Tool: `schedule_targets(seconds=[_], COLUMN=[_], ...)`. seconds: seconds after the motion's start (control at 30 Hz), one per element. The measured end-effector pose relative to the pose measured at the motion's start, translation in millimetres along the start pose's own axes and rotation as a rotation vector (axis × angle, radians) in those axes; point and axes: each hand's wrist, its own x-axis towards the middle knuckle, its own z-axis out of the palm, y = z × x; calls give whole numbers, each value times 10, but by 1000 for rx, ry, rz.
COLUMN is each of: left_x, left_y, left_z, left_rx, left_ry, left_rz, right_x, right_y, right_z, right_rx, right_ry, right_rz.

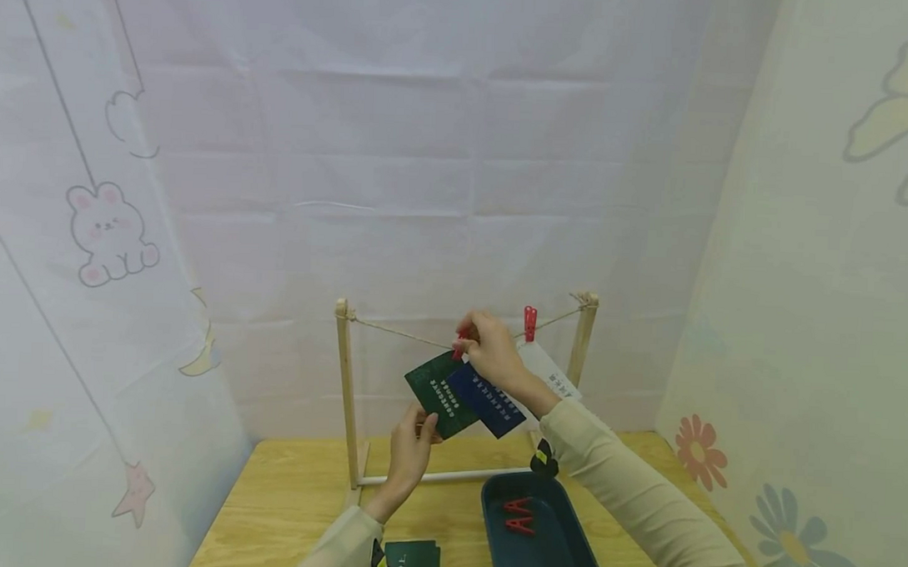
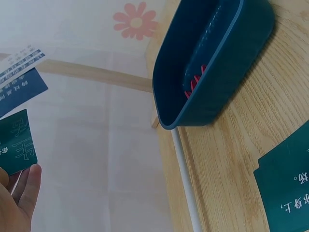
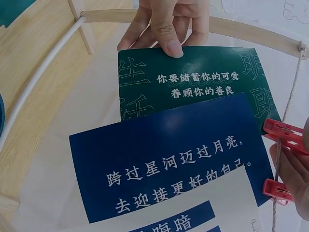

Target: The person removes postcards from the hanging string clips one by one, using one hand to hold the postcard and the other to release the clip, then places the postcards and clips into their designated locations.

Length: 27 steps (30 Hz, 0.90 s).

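My left hand (image 1: 409,449) pinches the lower edge of a green card (image 3: 193,72) with white lettering, thumb on the printed face. At the card's upper corner, my right hand (image 1: 492,352) pinches a red clothespin (image 3: 285,133) on the rope (image 3: 291,92). A blue card (image 3: 159,150) hangs beside the green one and overlaps it, with another red clothespin (image 3: 277,190) at its upper edge. Farther right hangs a white card (image 1: 550,372), under a red clothespin (image 1: 530,324). The right forearm hides part of that white card in the head view.
The wooden stand (image 1: 347,396) carries the rope between two posts, with a white rod (image 1: 455,477) low across it. In front are a dark blue tray (image 1: 493,527) with red clothespins (image 1: 519,526) and some green cards (image 1: 412,561) on the table (image 1: 266,510).
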Motion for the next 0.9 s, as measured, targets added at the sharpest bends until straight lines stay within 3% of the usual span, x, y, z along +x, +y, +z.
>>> schedule_targets(seconds=[0.23, 0.9], left_x=[-4, -1], left_y=[30, 30], left_z=[-18, -31], left_rx=[-3, 17], left_ry=[-4, 15], left_rz=[-54, 56], right_x=[-20, -35], right_y=[-12, 33], right_z=[26, 97], right_rx=[-2, -86], right_ry=[56, 178], right_rz=[-15, -145])
